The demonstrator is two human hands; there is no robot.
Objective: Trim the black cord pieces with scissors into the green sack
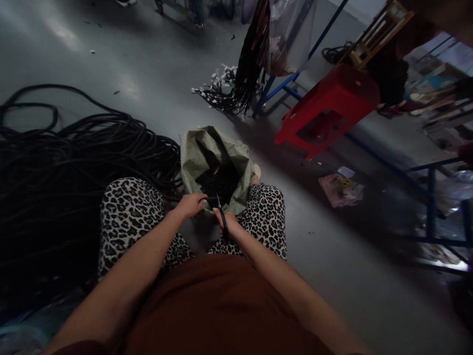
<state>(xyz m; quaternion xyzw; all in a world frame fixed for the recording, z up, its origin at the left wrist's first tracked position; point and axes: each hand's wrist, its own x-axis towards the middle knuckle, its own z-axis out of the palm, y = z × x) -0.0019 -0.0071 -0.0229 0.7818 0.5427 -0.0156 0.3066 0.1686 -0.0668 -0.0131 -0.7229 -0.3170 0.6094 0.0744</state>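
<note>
I see my left hand (190, 203) out in front of my knees, fingers closed around a short piece of black cable (209, 198) at the near rim of the pale green woven sack (207, 150). My right hand (231, 224) sits just beside it, lower and nearer to me, fingers wrapped around the handles of dark-bladed scissors (222, 215), whose blades point up toward the cable piece; whether they touch it I cannot tell. The sack stands open on the grey concrete floor (351, 266) between my legs in leopard-print trousers, and dark cut pieces fill its bottom. To my left a big heap of coiled black cable (62, 167) lies on the floor, reaching up to the sack's side. Farther off to the right stands a red plastic stool (332, 106), tipped in my view, next to a blue metal frame (281, 86) from which a bundle of black wires hangs
</note>
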